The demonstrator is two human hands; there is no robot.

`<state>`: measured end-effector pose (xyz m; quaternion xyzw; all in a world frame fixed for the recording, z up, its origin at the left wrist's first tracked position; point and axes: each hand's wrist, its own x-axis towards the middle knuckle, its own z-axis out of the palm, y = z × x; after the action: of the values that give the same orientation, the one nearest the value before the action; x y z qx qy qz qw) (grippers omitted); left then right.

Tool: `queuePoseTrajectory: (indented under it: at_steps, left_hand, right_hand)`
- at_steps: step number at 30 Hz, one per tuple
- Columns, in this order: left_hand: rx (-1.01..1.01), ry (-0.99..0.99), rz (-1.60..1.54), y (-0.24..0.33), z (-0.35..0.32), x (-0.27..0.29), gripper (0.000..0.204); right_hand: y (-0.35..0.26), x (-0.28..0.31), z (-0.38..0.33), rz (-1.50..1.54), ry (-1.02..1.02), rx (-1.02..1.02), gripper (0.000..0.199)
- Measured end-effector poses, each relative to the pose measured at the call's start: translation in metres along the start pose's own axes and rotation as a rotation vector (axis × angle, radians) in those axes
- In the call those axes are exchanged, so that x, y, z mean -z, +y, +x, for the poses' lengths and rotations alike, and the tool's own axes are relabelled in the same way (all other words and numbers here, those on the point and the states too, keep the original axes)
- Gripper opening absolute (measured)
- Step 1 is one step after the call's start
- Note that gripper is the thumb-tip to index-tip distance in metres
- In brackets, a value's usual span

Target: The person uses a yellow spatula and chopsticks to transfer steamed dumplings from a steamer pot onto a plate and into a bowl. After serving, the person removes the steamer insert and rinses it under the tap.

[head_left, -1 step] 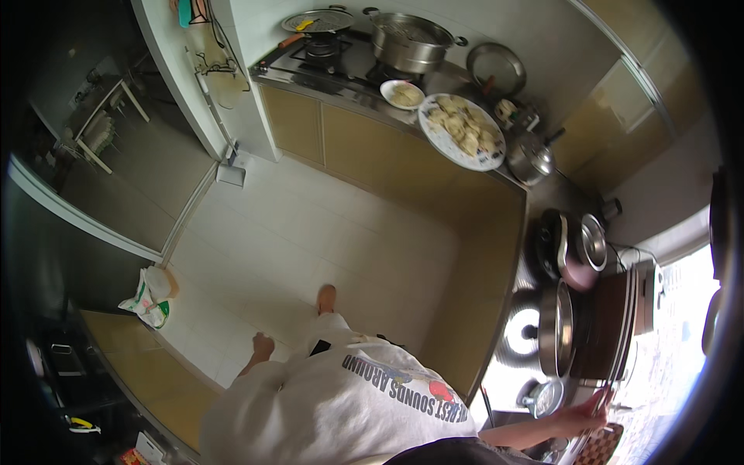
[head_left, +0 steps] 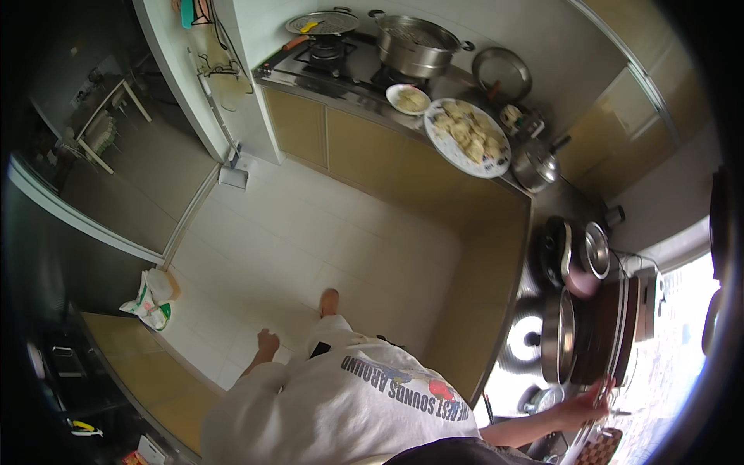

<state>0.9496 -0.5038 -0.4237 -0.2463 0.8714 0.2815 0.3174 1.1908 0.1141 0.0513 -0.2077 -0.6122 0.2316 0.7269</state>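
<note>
My right hand (head_left: pixel 583 410) reaches over the counter at the lower right, beside the bright window. Its fingers are closed around something thin among pale rods and a wire rack; glare hides what it is. Close by, a small bowl (head_left: pixel 547 398) is partly covered by my forearm, and a brown checkered board (head_left: pixel 600 447) leans below the hand. My left hand (head_left: pixel 266 342) hangs low over the floor at my side. Its fingers look curled, and nothing shows in them.
On the far counter, a plate of dumplings (head_left: pixel 470 139) and a small bowl (head_left: pixel 408 99) stand near a steamer pot (head_left: pixel 416 48) on the stove. A metal pan (head_left: pixel 556 335) and a lidded pot (head_left: pixel 535 167) line the right counter. A bag (head_left: pixel 148 301) sits on the floor at left.
The whole view has shifted slightly. My right hand has moved a little, and my forearm covers more of the small bowl beside it. My left hand stays low at my side.
</note>
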Motion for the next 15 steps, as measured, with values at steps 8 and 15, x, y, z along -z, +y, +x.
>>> queuePoseTrajectory:
  at_steps: [8,15]
  left_hand:
    - [-0.411,0.237,-0.182,0.144,0.13,0.085,0.038]
    - [-0.12,0.202,-0.409,0.17,0.179,0.133,0.037]
  right_hand:
    - [0.027,-0.297,-0.08,0.611,-0.007,-0.664,0.038]
    - [0.062,-0.45,-0.106,1.048,-0.225,-0.834,0.038]
